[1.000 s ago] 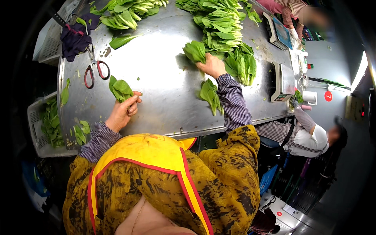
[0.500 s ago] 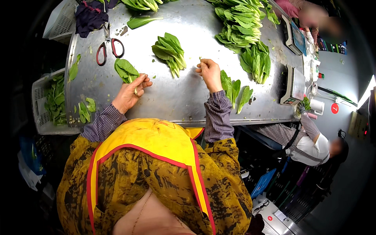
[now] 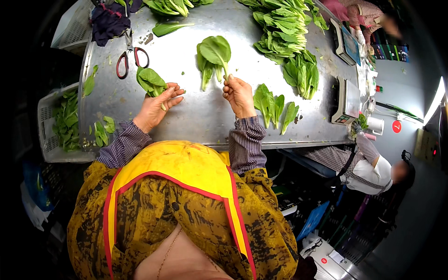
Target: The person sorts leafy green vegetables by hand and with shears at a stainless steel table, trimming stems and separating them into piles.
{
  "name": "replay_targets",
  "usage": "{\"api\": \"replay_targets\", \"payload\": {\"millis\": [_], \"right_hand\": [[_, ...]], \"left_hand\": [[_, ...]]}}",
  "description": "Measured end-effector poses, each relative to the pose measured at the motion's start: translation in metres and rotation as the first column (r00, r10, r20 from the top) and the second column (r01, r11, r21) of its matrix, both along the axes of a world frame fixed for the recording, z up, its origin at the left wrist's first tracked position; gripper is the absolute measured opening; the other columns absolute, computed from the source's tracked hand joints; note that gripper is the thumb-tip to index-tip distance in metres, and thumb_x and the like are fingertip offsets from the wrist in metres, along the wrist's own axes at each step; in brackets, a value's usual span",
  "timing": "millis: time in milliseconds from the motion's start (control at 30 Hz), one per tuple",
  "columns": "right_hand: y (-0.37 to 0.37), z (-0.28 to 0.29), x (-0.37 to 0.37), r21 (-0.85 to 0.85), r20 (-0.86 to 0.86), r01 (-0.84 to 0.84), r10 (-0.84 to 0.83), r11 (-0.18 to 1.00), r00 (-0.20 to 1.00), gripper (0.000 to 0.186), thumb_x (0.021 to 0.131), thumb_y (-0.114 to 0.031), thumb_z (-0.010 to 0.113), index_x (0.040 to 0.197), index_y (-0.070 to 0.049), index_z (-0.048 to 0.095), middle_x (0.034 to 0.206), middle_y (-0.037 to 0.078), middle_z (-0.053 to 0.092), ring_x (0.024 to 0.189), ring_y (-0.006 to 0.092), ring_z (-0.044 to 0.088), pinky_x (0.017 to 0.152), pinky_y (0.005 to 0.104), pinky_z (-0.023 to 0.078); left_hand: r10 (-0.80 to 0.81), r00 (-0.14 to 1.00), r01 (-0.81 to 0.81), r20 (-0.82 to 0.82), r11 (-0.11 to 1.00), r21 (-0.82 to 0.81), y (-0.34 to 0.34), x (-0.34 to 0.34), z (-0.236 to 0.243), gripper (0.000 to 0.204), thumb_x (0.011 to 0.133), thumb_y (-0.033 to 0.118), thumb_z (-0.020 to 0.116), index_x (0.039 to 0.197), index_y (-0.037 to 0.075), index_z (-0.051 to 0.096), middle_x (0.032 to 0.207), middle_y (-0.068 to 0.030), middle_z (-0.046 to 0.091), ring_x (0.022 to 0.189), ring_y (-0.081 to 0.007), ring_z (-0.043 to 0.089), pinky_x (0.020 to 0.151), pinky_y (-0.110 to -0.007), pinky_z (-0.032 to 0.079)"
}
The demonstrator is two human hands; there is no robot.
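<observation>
My left hand is closed on a small bunch of leafy greens, with the pale stem end poking out below my fingers. In my right hand the thumb and fingers pinch the stem of one green leaf. That leaf stands over a small bunch of greens in the middle of the metal table and hides part of it. Several loose leaves lie just right of my right hand. Beyond my left hand rest scissors with red and black handles.
A large pile of greens covers the far right of the table. Two scales stand along its right edge. At the left is a white crate with leaves; a dark cloth lies far left. Two other people are at the right.
My right hand has moved left and taken one leaf by its stem over the middle bunch. My left hand keeps its greens nearly in place.
</observation>
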State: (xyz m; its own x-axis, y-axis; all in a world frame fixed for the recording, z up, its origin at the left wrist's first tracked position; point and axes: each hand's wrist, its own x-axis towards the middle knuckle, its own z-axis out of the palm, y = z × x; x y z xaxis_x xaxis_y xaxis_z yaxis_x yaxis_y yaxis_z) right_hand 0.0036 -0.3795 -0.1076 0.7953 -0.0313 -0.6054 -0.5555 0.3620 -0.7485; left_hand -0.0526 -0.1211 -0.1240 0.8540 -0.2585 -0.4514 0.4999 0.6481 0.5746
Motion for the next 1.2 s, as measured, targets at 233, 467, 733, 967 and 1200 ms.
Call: {"api": "replay_targets", "payload": {"millis": [233,467,733,967,1200], "right_hand": [[-0.007,-0.023,-0.013,-0.248,0.103,0.038,-0.013,0.968,0.995,0.029,0.096,-0.024,0.054,0.099,0.004,0.061,0.07,0.001,0.054,0.056,0.0103,0.048,0.05,0.0263,0.041],[-0.012,0.031,-0.013,-0.952,0.238,0.305,0.552,-0.031,0.799,0.021,0.089,-0.013,0.059,0.079,0.005,0.059,0.07,0.022,0.058,0.059,0.0365,0.058,0.056,0.0433,0.048],[-0.022,0.03,-0.006,-0.915,0.333,0.395,0.401,-0.081,0.853,0.021,0.09,-0.009,0.057,0.097,0.01,0.061,0.081,0.024,0.06,0.065,0.0372,0.058,0.059,0.0436,0.049],[0.025,0.006,-0.027,-0.8,0.417,0.244,0.215,0.548,0.883,0.015,0.093,-0.006,0.052,0.097,0.008,0.059,0.065,0.013,0.06,0.052,0.0185,0.057,0.046,0.0313,0.046],[0.036,-0.04,-0.047,-0.986,0.164,0.151,0.473,0.066,0.865,0.017,0.093,-0.009,0.056,0.082,0.004,0.055,0.061,0.015,0.059,0.051,0.0249,0.06,0.046,0.0381,0.046]], "left_hand": [[-0.025,0.992,0.027,-0.127,1.0,0.01,-0.003,0.008,-0.005,0.025,0.092,0.019,0.062,0.108,0.001,0.057,0.098,-0.0069,0.062,0.082,-0.0103,0.061,0.047,-0.016,0.038],[-0.025,0.967,0.011,-0.254,0.998,-0.057,0.002,0.014,-0.019,0.025,0.092,0.023,0.063,0.103,0.0,0.059,0.091,-0.0055,0.061,0.061,-0.0053,0.048,0.043,-0.016,0.033],[-0.002,0.955,-0.05,-0.295,0.985,-0.167,-0.015,0.018,-0.011,0.025,0.092,0.019,0.063,0.107,0.0,0.057,0.088,-0.0028,0.055,0.066,-0.0055,0.043,0.053,-0.018,0.036],[-0.078,0.965,-0.006,-0.25,0.947,-0.322,-0.027,0.02,0.003,0.03,0.088,0.007,0.065,0.112,-0.005,0.052,0.098,-0.0049,0.048,0.063,-0.004,0.037,0.049,-0.016,0.032],[-0.179,0.955,0.143,-0.237,0.977,-0.161,-0.045,0.033,-0.004,0.035,0.089,0.011,0.066,0.113,-0.01,0.052,0.093,-0.007,0.053,0.061,-0.0033,0.037,0.049,-0.016,0.032]]}}
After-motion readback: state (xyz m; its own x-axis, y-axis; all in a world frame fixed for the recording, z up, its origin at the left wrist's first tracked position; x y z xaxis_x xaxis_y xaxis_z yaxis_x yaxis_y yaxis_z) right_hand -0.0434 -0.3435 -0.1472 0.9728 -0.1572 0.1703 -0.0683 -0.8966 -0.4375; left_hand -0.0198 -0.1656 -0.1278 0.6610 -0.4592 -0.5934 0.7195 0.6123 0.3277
